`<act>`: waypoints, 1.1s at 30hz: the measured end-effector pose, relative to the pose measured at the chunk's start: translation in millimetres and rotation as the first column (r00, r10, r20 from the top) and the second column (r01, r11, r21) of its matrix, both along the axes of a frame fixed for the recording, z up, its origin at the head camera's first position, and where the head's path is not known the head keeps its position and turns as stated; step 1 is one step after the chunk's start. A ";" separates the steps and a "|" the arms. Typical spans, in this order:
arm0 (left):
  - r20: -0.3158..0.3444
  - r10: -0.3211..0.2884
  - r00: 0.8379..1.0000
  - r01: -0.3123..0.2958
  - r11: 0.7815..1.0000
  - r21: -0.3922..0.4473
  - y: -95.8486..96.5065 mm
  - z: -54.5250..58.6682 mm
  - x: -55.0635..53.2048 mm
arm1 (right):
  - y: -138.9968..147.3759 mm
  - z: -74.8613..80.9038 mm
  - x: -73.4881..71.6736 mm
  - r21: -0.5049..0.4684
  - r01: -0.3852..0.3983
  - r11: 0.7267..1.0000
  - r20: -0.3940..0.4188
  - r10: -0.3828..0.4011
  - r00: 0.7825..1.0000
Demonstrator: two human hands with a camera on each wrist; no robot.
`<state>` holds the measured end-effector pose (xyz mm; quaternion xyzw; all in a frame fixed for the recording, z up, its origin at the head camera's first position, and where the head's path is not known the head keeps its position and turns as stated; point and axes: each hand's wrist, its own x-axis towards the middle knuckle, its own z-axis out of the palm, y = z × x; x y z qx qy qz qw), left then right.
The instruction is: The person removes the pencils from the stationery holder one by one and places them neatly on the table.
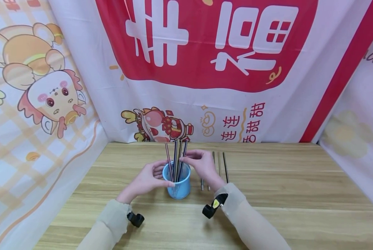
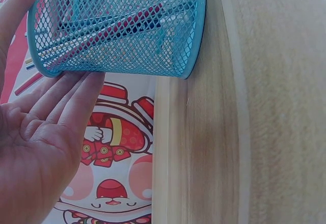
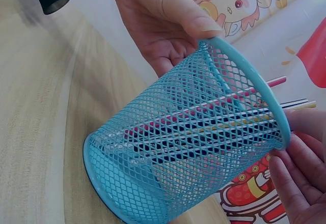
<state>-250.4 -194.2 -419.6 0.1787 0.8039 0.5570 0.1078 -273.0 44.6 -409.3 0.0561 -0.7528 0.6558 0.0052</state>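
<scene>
A light-blue mesh pencil holder [image 1: 178, 190] stands upright on the wooden table, with several striped pencils [image 1: 175, 156] leaning inside. My left hand [image 1: 147, 178] grips it from the left, its thumb at the near rim and its fingers round the far side. In the left wrist view those fingers [image 2: 76, 94] lie against the mesh. Over the rim from the right, my right hand [image 1: 202, 165] pinches a dark pencil among the others. The right wrist view has this hand's fingers [image 3: 288, 178] right at the rim, partly hiding that pencil's upper end.
Several more pencils [image 1: 225, 166] lie on the table [image 1: 283, 187] right of the holder, partly behind the right forearm. A printed cloth [image 1: 205, 80] hangs along the table's back edge, with another cartoon cloth [image 1: 42, 114] at the left. Each wrist wears a small black camera [image 1: 135, 219].
</scene>
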 end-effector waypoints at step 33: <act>0.000 0.009 1.000 -0.009 1.000 -0.012 -0.7 0.3 2.2 | 31.0 44.5 1.1 -0.284 0.059 0.957 -0.151 -0.105 0.983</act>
